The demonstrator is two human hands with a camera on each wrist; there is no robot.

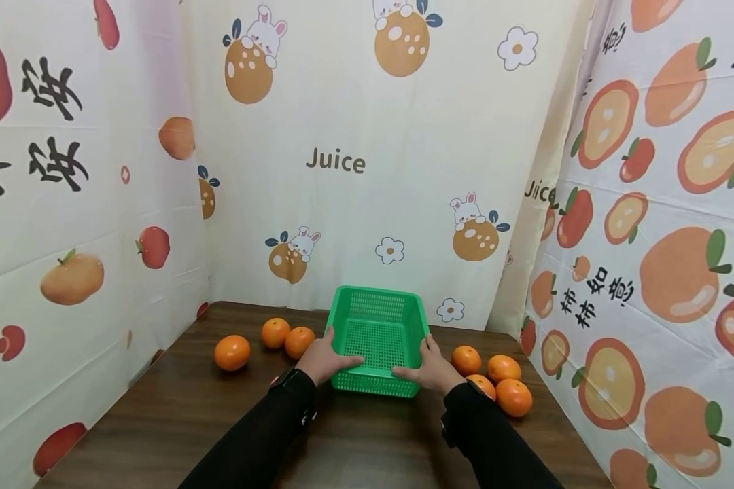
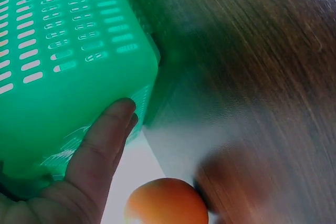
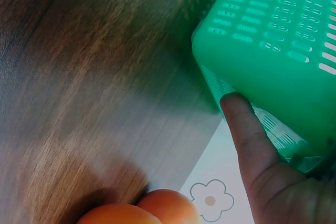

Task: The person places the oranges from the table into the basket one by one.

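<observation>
A green plastic basket [image 1: 374, 383] with slotted walls and a meshed floor is at the middle of the brown table, and no fruit shows in it. My left hand [image 1: 328, 360] holds its left side, thumb over the near rim and fingers along the outer wall. On the opposite side my right hand [image 1: 433, 367] grips it in the same way. Both wrist views show fingers against the basket's outside near a corner. Whether its base touches the table cannot be told.
Three oranges [image 1: 232, 352] lie left of the basket. Several more oranges [image 1: 504, 368] are grouped on the right, one partly behind my right wrist. Fruit-printed cloths [image 1: 355, 204] hang behind and along both sides of the wood-grain table [image 1: 177, 414].
</observation>
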